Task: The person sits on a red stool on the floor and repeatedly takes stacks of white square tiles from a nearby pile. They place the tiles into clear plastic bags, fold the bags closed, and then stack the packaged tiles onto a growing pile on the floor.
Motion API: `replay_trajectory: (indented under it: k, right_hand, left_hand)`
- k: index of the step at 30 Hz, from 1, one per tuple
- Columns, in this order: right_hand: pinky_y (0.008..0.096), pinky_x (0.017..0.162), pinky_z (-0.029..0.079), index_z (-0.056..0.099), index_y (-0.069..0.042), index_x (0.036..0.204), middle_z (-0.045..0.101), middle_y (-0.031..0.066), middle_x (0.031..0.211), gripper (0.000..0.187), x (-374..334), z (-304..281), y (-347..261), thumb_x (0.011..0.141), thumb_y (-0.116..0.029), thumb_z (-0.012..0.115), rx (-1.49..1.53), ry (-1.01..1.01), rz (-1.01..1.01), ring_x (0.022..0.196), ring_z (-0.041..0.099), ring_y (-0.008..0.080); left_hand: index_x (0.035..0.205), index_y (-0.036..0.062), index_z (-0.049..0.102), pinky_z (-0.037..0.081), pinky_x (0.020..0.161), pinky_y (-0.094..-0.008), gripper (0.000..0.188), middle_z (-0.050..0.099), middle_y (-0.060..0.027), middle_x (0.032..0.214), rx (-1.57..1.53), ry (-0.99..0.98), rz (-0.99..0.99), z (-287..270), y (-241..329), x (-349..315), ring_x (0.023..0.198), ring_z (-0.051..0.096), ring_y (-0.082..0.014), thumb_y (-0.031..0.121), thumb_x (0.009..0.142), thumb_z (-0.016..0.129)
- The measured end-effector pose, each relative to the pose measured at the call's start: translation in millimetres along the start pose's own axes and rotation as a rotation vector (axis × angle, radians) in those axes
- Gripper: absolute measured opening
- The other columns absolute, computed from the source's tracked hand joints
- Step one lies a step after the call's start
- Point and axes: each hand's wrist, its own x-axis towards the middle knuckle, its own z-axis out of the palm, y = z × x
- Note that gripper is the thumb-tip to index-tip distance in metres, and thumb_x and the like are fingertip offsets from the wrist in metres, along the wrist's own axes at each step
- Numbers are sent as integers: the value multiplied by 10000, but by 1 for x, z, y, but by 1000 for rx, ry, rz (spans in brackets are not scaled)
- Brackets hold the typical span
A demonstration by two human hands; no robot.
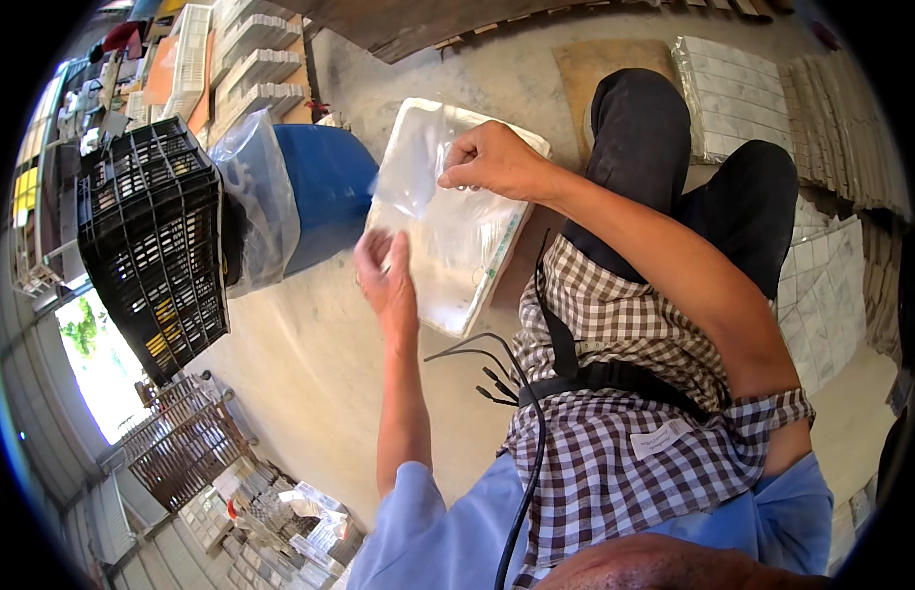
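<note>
In front of me lies a white rectangular box (443, 313) that looks like foam, with a raised rim. Over it, my right hand (495, 162) is closed, its thumb and fingertips pinching a clear plastic bag (415, 182). The bag hangs to the left of those fingers and is partly blurred. Something small and shiny shows at the fingertips, too small to name. Beside the box's left edge, my left hand (387, 273) is raised with thumb and fingers apart. It seems to hold nothing, though motion softens its outline.
Left of the box stand a blue bin (325, 187) lined with clear plastic and a black slatted crate (152, 246). Wrapped pale stacks (738, 98) lie beyond my legs at the right. A black cable (536, 423) crosses my checked apron. A wooden surface (379, 25) borders the top.
</note>
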Motion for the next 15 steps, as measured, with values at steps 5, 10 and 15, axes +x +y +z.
replay_trajectory:
  k: [5,10,15]
  right_hand:
    - [297,591,422,612,13,790,555,17,687,224,-13,9,2,783,-151,764,-227,-32,-51,669,508,107]
    - [302,595,411,610,23,820,548,36,710,230,-19,8,4,768,-150,752,-54,-161,10,686,512,119]
    - [300,585,408,630,33,778,562,30,679,202,-18,3,13,802,-154,700,86,-231,69,654,505,110]
  left_hand:
    - [1276,-55,531,550,946,-446,478,582,-159,1236,-503,-332,-256,50,48,6,1125,595,-261,326,995,595]
    - [1176,-28,602,536,862,-382,397,641,-95,1081,-522,-379,-322,67,51,17,1001,635,-203,327,1003,559]
    - [1230,-39,568,537,833,-370,408,635,-114,1122,-556,-384,-331,73,47,27,987,636,-199,313,1038,486]
